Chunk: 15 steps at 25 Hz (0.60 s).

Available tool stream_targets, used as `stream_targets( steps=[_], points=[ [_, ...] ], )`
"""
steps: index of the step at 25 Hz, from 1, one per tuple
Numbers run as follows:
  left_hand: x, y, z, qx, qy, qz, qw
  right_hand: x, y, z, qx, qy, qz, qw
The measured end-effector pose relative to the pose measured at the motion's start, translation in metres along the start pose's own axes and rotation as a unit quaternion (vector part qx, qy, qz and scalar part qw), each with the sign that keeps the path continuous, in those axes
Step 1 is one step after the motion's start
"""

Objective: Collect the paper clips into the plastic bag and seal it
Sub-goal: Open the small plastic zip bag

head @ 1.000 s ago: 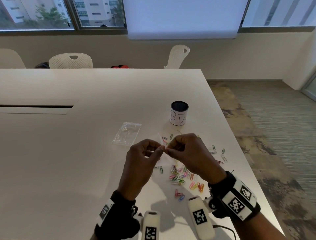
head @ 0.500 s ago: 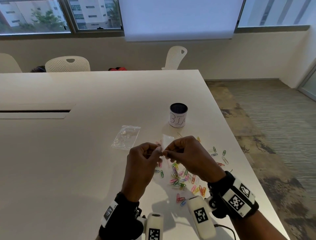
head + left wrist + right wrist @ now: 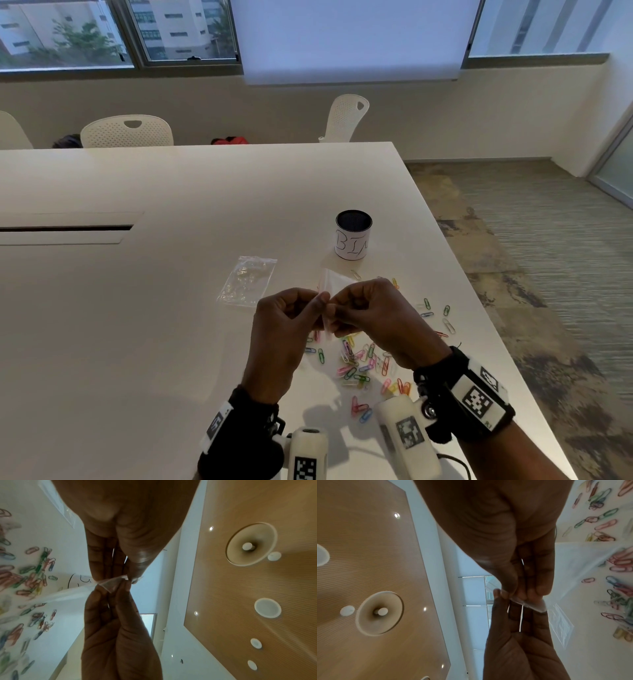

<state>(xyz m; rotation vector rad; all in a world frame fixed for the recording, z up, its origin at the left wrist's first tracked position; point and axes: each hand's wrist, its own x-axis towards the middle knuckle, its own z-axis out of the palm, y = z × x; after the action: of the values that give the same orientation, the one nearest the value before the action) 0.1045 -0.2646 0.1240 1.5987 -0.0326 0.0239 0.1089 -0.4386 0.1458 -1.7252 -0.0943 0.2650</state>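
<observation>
Both hands hold a small clear plastic bag up over the white table. My left hand and right hand meet fingertip to fingertip and pinch its top edge between thumb and fingers. The wrist views show the pinched bag edge between both thumbs. Nothing coloured shows inside the bag. Coloured paper clips lie scattered on the table under and to the right of the hands, and show as blurred paper clips behind the bag.
A second clear bag lies flat to the left of the hands. A cup marked BIN stands beyond them. The table's right edge is near the outermost clips. White chairs stand at the far side.
Both hands have stayed together pinching the bag. Its free end now stands up a little more behind the fingers. The clips have not moved.
</observation>
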Motion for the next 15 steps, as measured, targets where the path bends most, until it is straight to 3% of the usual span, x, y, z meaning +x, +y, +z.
stream_targets(
  steps=[4, 15],
  points=[
    [0.003, -0.002, -0.001, -0.022, -0.017, -0.016, 0.999, 0.004, 0.001, -0.003, 0.029, -0.003, 0.024, 0.999],
    [0.012, -0.006, 0.006, 0.022, 0.001, -0.007, 1.0, 0.013, 0.007, -0.008, -0.082, 0.041, 0.0, 0.996]
  ],
)
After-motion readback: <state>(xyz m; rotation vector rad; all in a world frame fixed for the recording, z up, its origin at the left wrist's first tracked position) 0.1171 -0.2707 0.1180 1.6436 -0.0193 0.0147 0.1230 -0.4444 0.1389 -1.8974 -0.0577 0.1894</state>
